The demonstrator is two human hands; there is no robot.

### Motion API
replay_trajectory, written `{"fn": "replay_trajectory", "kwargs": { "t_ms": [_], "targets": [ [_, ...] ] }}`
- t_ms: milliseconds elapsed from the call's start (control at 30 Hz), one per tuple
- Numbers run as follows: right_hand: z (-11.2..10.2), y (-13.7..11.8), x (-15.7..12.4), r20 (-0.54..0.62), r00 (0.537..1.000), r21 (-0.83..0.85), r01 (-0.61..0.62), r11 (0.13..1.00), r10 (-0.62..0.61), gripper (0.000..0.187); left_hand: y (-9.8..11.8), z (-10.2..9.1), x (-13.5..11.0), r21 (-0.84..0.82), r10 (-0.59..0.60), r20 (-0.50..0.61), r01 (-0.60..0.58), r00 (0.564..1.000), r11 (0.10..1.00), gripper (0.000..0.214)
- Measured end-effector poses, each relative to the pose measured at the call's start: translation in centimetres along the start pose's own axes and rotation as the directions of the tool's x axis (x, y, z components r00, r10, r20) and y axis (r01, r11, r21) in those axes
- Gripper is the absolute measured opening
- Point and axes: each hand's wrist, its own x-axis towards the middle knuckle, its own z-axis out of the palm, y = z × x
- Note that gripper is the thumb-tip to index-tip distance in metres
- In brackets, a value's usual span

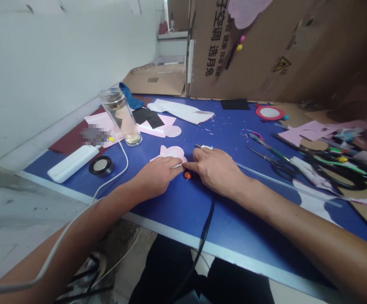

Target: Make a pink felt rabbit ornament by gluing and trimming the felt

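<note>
A pink cutout with a small ear-like point [174, 151] lies on the blue tabletop. My left hand [158, 173] rests over its near side, fingers together and gripping its edge. My right hand [215, 171] has its index fingertip at the cutout's right edge, beside the left fingertips. Its other fingers are curled, and what they hold, if anything, is hidden. A small dark tip and a white piece [206, 147] show just beyond the right knuckles. An orange-red bell [187, 175] sits between the hands. From beneath my right hand a black cord [208, 219] runs down over the table edge.
Left stand a glass bottle [125, 120], a white power bank [72, 164] with a cable, and a round black-rimmed object [101, 166]. To the right lie scissors [275, 162], a clear stick [265, 175] and pink scraps [313, 130]. Cardboard [253, 63] rises behind.
</note>
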Motion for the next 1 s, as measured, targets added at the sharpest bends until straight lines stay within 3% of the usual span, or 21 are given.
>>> {"fn": "replay_trajectory", "kwargs": {
  "t_ms": [233,467,700,1000],
  "targets": [
    [0.2,0.5,0.3,0.013,1.0,0.055,-0.013,0.998,0.013,0.039,-0.1,0.3,-0.1,-0.022,-0.006,-0.011,0.006,1.0,1.0,0.046],
    [-0.5,0.5,0.5,0.049,0.999,0.094,-0.014,0.995,0.009,0.041,-0.3,0.4,-0.2,-0.196,-0.099,-0.077,0.083,0.992,0.977,0.052],
    [-0.2,0.9,0.6,0.05,0.999,0.146,-0.019,0.989,0.012,0.045,-0.5,1.4,-0.4,-0.113,-0.098,-0.062,0.091,0.993,0.989,0.051],
    [0.4,0.9,0.9,0.01,0.999,0.222,-0.05,0.974,0.049,0.041,0.1,0.4,0.2,0.022,-0.057,-0.004,0.057,0.998,0.998,0.045]
  ]
}}
